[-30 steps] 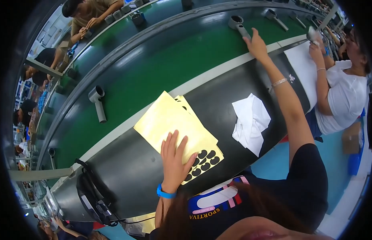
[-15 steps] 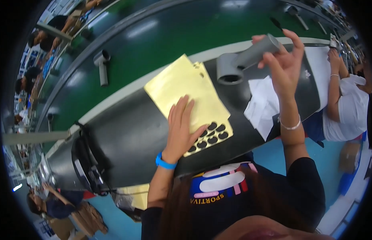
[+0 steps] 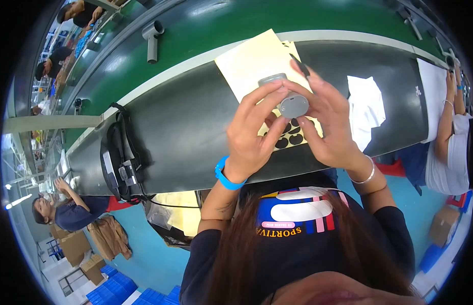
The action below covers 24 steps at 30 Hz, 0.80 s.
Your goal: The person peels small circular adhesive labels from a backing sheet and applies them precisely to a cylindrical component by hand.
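Note:
Over the bench, both of my hands hold a grey hair dryer housing (image 3: 294,107), its round handle end turned toward me. My left hand (image 3: 251,127) is closed on its left side, with a blue band at the wrist. My right hand (image 3: 328,122) is closed on its right side. A thin black tool (image 3: 299,65) sticks up from the right hand; its kind cannot be made out. Beneath the hands lies a yellow sheet (image 3: 251,56) on the bench, and black die-cut stickers (image 3: 296,139) show at its near edge. The fingers hide much of the housing.
A white cloth or paper (image 3: 366,109) lies right of my hands. At the left, a black strap device (image 3: 117,162) with a cable rests on the bench (image 3: 180,112). Another grey housing (image 3: 153,40) stands on the green conveyor (image 3: 206,25). Co-workers sit at both sides.
My left hand has left the yellow sheet and joined the right on the housing. The right hand has brought the housing nearer and turned its handle end toward me. My view has shifted.

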Tool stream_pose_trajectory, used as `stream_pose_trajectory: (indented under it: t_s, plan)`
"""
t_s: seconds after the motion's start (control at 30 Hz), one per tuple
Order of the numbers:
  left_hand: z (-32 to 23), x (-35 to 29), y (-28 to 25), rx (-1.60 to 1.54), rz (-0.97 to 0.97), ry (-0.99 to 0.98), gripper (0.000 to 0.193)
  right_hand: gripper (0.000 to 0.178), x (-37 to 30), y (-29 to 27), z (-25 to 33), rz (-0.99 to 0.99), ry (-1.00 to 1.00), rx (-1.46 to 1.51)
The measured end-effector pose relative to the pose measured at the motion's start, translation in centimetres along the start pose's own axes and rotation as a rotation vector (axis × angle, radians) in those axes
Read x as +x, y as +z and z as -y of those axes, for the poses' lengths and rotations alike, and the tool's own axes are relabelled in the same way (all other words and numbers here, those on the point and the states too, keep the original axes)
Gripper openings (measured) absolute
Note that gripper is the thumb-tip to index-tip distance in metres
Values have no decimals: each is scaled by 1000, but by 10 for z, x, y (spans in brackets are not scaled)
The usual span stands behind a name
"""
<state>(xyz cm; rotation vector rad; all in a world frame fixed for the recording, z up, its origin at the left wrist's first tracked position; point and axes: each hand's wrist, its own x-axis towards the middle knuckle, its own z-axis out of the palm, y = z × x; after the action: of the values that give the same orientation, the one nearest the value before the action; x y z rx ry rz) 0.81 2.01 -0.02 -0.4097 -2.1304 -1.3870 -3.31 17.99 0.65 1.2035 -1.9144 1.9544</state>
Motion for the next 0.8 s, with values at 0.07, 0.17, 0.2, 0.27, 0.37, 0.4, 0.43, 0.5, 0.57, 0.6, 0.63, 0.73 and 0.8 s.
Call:
stream_pose_trajectory:
  t_s: [0.07, 0.17, 0.2, 0.27, 0.37, 0.4, 0.43, 0.5, 0.57, 0.6, 0.63, 0.73, 0.8]
  plan:
    - [3, -3, 2, -34, -10, 34, 47, 50, 2, -3, 14, -135, 108, 100]
    - [9, -6, 2, -47, -64, 65, 46, 33, 4, -22, 27, -202, 22, -268]
    - [10, -4, 0, -21, -24, 93, 45, 33, 1, -27, 28, -200, 23, -265]
    - [9, -1, -1, 1, 26, 123, 44, 18, -6, -33, 29, -176, 18, -171]
    - [3, -1, 0, -9, 65, 76, 43, 12, -7, -26, 39, -163, 142, -70]
    - [2, -2, 0, -37, 58, 64, 42, 12, -7, -25, 39, -165, 145, -68]
    - [1, -2, 1, -64, 47, 52, 41, 15, -7, -25, 38, -119, 155, -83]
    - [1, -4, 0, -69, 42, 47, 41, 19, -7, -22, 38, -70, 167, -95]
    - [0, -4, 0, -77, 39, 44, 41, 35, -6, -15, 42, -134, 280, 28]
    - [-1, -4, -1, -67, 48, 41, 41, 35, -6, -16, 41, -134, 283, 29]
    - [-2, -4, -2, -56, 58, 38, 40, 40, -5, -17, 39, -98, 272, 22]
    - [-8, -3, -4, -45, 93, 18, 39, 47, -6, -16, 39, -73, 288, 32]
    - [-9, -5, -2, -109, 85, -16, 38, 49, -5, -15, 41, -83, 315, 53]
